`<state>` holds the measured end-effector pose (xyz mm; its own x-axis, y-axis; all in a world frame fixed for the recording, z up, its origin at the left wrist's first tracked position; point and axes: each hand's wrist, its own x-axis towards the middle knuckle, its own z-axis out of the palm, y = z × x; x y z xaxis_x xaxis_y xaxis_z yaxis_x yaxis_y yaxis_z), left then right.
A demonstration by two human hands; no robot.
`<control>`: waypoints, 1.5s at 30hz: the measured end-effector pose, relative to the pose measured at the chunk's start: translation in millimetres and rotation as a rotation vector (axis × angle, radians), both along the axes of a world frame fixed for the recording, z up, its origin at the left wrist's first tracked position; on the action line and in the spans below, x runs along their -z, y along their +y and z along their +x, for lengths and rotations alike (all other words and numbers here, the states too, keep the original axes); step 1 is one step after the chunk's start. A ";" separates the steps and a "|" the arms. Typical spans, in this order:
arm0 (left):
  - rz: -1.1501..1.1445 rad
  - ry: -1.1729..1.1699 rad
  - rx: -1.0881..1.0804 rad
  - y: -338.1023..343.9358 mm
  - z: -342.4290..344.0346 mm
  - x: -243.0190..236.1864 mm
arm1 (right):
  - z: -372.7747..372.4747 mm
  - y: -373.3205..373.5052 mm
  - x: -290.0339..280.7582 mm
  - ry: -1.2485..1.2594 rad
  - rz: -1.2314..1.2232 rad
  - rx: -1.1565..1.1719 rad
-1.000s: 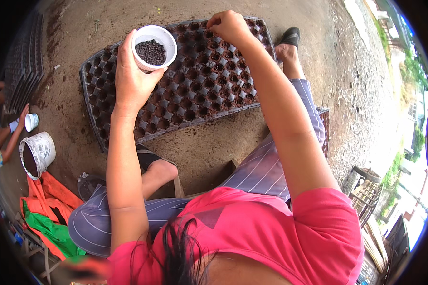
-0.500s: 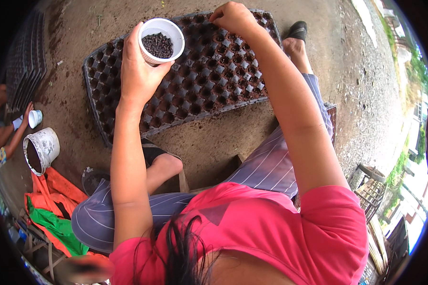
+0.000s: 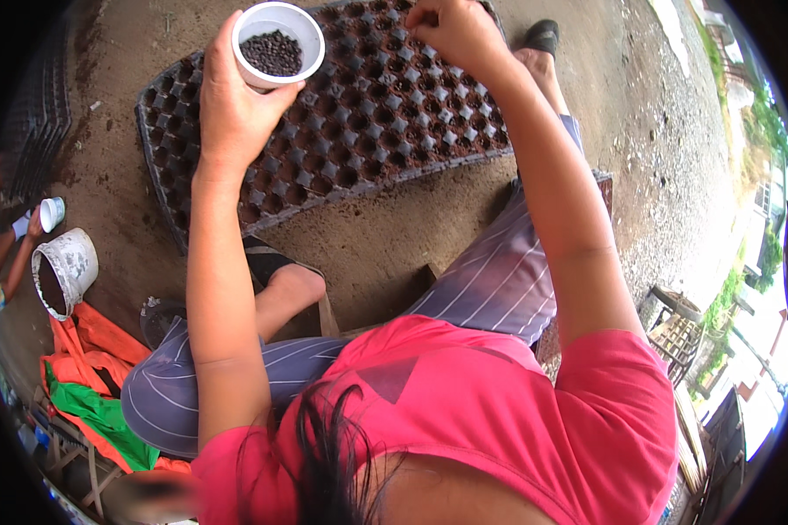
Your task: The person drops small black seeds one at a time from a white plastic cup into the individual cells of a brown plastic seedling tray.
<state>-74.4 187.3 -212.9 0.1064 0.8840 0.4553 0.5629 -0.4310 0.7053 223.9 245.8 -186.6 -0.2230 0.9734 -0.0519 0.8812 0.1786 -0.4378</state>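
Observation:
My left hand point(image 3: 241, 118) grips a white plastic cup point(image 3: 252, 77) partly filled with small dark seeds point(image 3: 271, 54), held over the left half of a black seedling tray point(image 3: 359, 122). Many of the tray's round cells hold brown soil. My right hand point(image 3: 455, 35) hangs over the tray's far right part, thumb and fingertips drawn together; whatever is between them is too small or hidden to make out.
A co-worker's hand point(image 3: 33, 223) at the left holds a white cup point(image 3: 52, 213). Nearby stand a stained white bucket point(image 3: 79, 262) and stacked black trays point(image 3: 39, 131); orange and green cloth point(image 3: 96, 411) lies below. My sandalled foot point(image 3: 534, 52) is beside the tray.
Both my hands have risen slightly in the view, the cup shifting a little left and the right hand a little right. The tray and surroundings also appear higher.

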 end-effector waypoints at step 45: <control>-0.063 -0.004 0.069 -9.0 25.5 11.5 | -112.5 -17.4 -20.0 -0.125 -0.035 -0.505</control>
<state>-48.9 178.4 -224.4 0.1667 0.9015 0.3995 0.5302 -0.4235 0.7345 111.4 228.4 -166.6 -0.6544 0.7433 -0.1386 0.7349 0.5823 -0.3476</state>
